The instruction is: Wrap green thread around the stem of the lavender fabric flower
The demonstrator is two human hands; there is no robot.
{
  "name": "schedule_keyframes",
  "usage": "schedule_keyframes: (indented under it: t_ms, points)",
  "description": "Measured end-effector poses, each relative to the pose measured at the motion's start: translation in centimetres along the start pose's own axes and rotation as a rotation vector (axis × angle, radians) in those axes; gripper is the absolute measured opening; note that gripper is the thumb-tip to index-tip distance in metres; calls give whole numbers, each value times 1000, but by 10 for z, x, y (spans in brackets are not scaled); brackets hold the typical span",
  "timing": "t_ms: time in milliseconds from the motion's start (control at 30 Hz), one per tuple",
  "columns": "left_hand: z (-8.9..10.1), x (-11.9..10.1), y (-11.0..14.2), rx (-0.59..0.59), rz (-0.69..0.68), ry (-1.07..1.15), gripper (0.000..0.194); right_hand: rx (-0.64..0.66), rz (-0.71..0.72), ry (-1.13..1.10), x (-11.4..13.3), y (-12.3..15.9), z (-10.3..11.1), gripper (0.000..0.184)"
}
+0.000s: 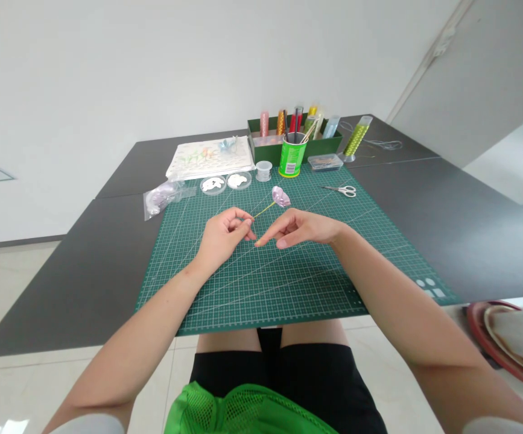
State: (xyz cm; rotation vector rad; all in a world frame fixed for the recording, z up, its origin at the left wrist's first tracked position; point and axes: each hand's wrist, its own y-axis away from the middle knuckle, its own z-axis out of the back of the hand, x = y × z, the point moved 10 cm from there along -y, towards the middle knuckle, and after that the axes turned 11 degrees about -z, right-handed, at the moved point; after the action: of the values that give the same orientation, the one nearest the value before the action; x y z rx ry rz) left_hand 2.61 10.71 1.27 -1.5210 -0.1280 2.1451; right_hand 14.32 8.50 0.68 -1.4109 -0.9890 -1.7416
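- Head view: the dark table [62,283] spreads out to either side of my left hand [227,232] and my right hand [304,226].
- The green cutting mat [261,283] lies directly below my fingers, its grid reaching back past them.
- Beyond my left fingers and further left lies a stack of white sheets [180,164]; beyond my right fingers stands a dark green box [270,152] with coloured tubes in it.
- My left fingers are pinched narrow, thumb against index, holding the flower's thin stem [265,210]. My right fingers are partly spread: the index stretches toward my left fingertips, the thumb stands apart from it, the others curl under. I cannot tell whether that index tip touches the stem's lower end.
- Left of my left fingers, a clear plastic bag [159,196] lies at the mat's edge.
- The green can [291,161], holding sticks, stands behind the bloom, past my fingers.
- The lilac flower [281,196] sits just beyond my left fingertips, above the mat. Its long axis slants from my pinch away from me and to my right, bloom at the far end.
- Scissors [347,190] lie beyond my right fingers, to the right.
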Motion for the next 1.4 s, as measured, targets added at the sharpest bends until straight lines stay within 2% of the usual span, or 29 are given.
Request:
schedule_keyframes:
  t_ms: [100, 167, 333, 433, 500, 567, 633, 700, 767, 833, 933, 1033, 1100, 1200, 1400]
  points:
    - [-1, 7, 0, -31, 64, 164, 17, -4, -14, 12, 0, -1, 0, 36]
    - [1, 11, 1, -66, 106, 220, 18, -75, -37, -8, -3, -2, 6, 32]
    - [5, 15, 2, -127, 191, 336, 17, -401, -72, -260, -20, -2, 41, 32]
    - [4, 15, 3, -137, 216, 420, 17, -574, -154, -369, -37, 2, 57, 38]
    - [2, 14, 3, -137, 226, 462, 17, -706, -263, -325, -50, 7, 66, 39]
    - [2, 14, 3, -134, 235, 472, 17, -890, -327, -204, -56, 16, 79, 31]
    - [2, 15, 3, -133, 240, 462, 18, -1078, -266, -104, -50, 27, 90, 19]
    - [2, 15, 3, -129, 241, 454, 19, -1169, -108, -84, -36, 31, 92, 13]
    - [1, 16, 3, -124, 245, 454, 20, -1107, 42, -141, -24, 26, 84, 18]
    - [-2, 18, 4, -121, 253, 461, 18, -935, 126, -263, -14, 13, 67, 25]
    - [-6, 19, 5, -115, 246, 476, 14, -643, 133, -490, -8, -8, 33, 32]
    - [-10, 17, 5, -114, 204, 447, 12, -503, 54, -568, -11, -20, 8, 34]
    - [-10, 16, 6, -132, 182, 422, 12, -527, 39, -549, -13, -22, 5, 31]
    - [-10, 17, 7, -166, 183, 415, 12, -634, 84, -527, -13, -17, 12, 27]
    - [-13, 23, 9, -195, 247, 501, 14, -782, 126, -474, -15, -9, 23, 31]
